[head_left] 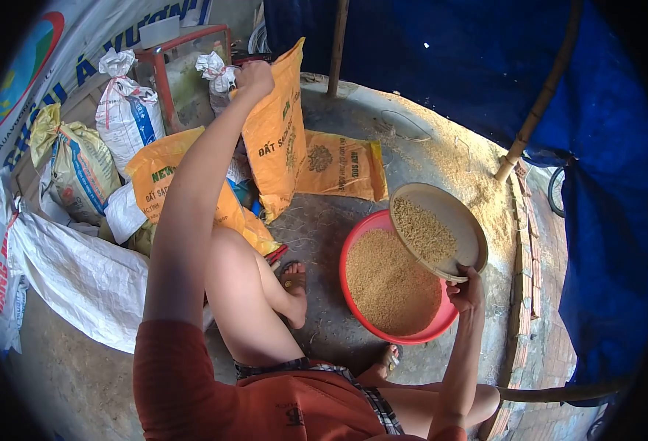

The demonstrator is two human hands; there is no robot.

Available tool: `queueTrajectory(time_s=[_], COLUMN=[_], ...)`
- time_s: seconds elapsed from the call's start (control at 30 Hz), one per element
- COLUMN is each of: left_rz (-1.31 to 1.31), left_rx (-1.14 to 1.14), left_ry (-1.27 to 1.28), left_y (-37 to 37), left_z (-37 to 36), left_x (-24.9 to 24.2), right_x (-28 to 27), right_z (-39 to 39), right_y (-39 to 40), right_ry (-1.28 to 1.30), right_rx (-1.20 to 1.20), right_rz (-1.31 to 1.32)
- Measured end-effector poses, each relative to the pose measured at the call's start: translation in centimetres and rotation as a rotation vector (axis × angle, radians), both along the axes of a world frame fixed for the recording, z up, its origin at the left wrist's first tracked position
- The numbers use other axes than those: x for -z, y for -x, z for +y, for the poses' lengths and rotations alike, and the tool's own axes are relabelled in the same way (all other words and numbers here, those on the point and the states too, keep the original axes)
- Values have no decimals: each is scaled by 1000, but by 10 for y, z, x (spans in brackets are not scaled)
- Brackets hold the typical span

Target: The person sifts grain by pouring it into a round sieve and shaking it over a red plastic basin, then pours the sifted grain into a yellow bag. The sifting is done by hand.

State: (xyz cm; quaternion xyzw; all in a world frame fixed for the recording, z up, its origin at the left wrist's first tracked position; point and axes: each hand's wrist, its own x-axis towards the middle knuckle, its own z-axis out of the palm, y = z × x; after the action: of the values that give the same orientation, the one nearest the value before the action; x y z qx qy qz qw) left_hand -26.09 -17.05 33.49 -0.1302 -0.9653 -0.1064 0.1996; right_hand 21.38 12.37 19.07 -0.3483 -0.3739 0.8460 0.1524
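Note:
My left hand, its fingers closed, grips an upright orange bag near the top edge. My right hand has hold of the near rim of a shallow metal pan. The pan is tilted over a red plastic basin, with pale grain-like material lying in it. More of the same brownish material fills much of the basin. Whether the orange bag has anything inside cannot be seen.
Another orange bag lies flat behind the basin, and more orange bagging rests by my knee. Tied white sacks and a red-framed case stand at the left. Scattered grain, bamboo poles and a blue tarp border the right.

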Motion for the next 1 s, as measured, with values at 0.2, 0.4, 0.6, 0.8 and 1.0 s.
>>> queueTrajectory(time_s=[0.2, 0.4, 0.6, 0.8, 1.0], left_rz=[540, 248, 209, 74, -26], left_rx=[411, 741, 951, 996, 900], left_ry=[169, -23, -58, 194, 294], left_y=[-76, -156, -180, -200, -208], left_z=[34, 72, 92, 76, 57], left_x=[20, 64, 121, 124, 92], right_x=[-34, -79, -121, -140, -131], right_z=[-7, -26, -36, -49, -51], right_y=[0, 21, 58, 118, 181], right_ry=[-7, -89, -121, -240, -352], right_rx=[13, 41, -37, -129, -148], right_rz=[32, 48, 95, 78, 42])
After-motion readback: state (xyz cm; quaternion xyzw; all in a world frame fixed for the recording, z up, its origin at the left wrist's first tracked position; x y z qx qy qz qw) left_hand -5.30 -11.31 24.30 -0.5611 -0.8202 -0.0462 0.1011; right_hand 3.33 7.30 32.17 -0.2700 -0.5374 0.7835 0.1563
